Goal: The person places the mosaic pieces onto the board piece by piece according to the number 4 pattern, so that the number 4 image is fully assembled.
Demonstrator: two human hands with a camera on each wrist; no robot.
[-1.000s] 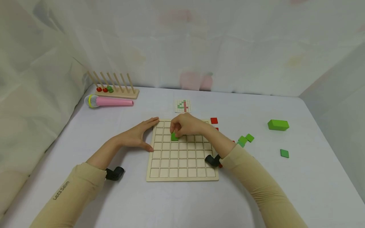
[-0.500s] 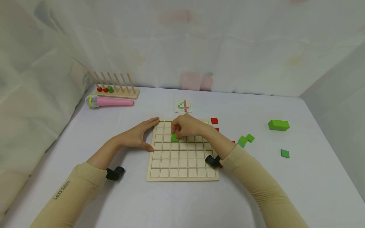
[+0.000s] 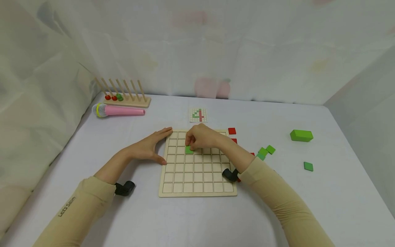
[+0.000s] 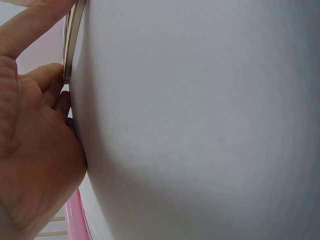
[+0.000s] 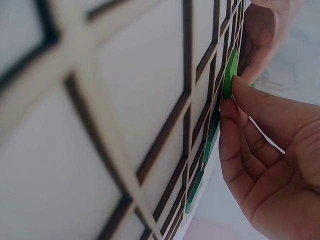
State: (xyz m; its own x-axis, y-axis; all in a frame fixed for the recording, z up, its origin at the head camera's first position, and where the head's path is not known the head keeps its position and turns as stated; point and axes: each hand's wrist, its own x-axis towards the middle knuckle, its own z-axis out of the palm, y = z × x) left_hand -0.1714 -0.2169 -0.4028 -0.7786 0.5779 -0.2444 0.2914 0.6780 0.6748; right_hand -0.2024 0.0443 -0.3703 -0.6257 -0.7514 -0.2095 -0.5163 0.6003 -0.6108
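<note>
Under the right hand [image 3: 202,136], on the far left part of the gridded board [image 3: 198,187]: a green tile [image 3: 189,151], pinched between thumb and forefinger, the two nearly closed together. Tile over a cell; cannot tell if fully seated. Two darker tiles [image 5: 212,137] show in the right wrist view just beside the grip, on the board.

Left of the grip, left hand [image 3: 143,147] spread wide, thumb and fingers touching the board's left edge, palm side toward it.

Just beyond the grip, pattern card [image 3: 198,115]. Right of it, red tiles [image 3: 232,131] along the board's edge, some partly hidden by the arm; farther right, loose green tiles [image 3: 263,151], then a green block [image 3: 301,136]. Far left of the grip, pink microphone [image 3: 124,110] before a peg rack [image 3: 129,102].
</note>
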